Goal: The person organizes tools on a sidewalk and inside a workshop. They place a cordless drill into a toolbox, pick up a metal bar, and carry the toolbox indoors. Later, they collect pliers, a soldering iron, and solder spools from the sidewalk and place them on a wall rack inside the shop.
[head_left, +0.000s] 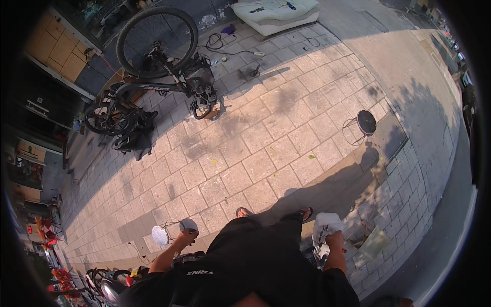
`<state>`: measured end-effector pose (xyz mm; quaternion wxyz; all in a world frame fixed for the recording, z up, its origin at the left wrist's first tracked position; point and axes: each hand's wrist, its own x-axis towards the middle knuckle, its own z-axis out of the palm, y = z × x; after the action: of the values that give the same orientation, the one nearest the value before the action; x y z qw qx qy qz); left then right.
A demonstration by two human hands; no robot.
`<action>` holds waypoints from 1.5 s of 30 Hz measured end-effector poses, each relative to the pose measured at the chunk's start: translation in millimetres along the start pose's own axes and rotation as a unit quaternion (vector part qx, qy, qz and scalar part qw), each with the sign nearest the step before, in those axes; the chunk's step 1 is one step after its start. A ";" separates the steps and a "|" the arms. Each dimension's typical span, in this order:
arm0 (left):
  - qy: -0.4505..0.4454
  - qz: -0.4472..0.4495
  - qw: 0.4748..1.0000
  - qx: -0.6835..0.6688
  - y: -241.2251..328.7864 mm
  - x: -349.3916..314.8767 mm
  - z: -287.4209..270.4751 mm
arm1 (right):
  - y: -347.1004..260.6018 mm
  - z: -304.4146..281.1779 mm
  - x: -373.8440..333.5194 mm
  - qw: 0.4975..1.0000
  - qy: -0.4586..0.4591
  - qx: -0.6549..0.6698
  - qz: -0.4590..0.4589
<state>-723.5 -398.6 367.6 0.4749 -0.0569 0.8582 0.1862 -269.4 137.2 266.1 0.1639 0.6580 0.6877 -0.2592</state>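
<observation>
Down at the lower right, my right hand (335,240) is closed at the near edge of a white plastic container (328,220). Small metal-looking parts (324,233) lie inside that container. My left hand (189,236) hangs at the lower left with its fingers curled. Something small and dark shows at those fingers, too small to name. Beside the left hand are a round stool (159,235) with a pale seat and thin legs, and a grey round patch behind the fingers.
A bicycle (163,84) stands upside down at the upper left, wheel raised. Cables (220,46) lie on the paving behind it. A pale cushioned seat (276,15) with tools on it is at the back. A dark-topped stool (366,123) stands right; parked scooters (110,286) are lower left.
</observation>
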 end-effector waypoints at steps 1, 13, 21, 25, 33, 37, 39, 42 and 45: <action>0.013 -0.010 0.999 -0.039 -27.2 -2.9 -1.4 | -15.1 -7.5 -2.2 0.999 -0.009 -0.032 -0.020; 0.108 -0.031 0.984 -0.137 -7.2 98.3 -83.6 | -163.1 -24.1 48.3 0.978 -0.124 -0.148 -0.081; 0.108 -0.056 0.988 -0.096 141.7 155.6 -100.8 | -328.0 -58.5 159.0 0.972 -0.161 -0.148 -0.081; 0.066 -0.045 0.992 -0.100 245.6 169.3 -111.2 | -411.0 -97.2 234.4 0.976 -0.137 -0.134 -0.107; 0.043 -0.051 0.988 -0.136 409.1 282.1 -127.3 | -612.4 -220.6 390.2 0.973 -0.081 -0.168 -0.137; 0.053 -0.027 0.984 -0.170 504.8 350.5 -151.6 | -695.3 -290.2 468.3 0.964 -0.070 -0.208 -0.153; 0.033 -0.026 0.985 -0.170 562.6 384.5 -172.8 | -744.2 -324.8 500.2 0.960 -0.062 -0.226 -0.154; 0.049 0.004 0.983 -0.176 642.5 424.2 -215.2 | -827.3 -369.9 542.8 0.951 -0.053 -0.241 -0.184; 0.075 0.017 0.973 -0.215 725.8 463.4 -258.1 | -899.1 -397.7 598.8 0.945 -0.074 -0.230 -0.218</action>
<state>-1379.0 212.5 296.6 0.3822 -0.1570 0.8321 0.3699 -1161.6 856.3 376.3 0.3006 0.4150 0.8416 -0.1708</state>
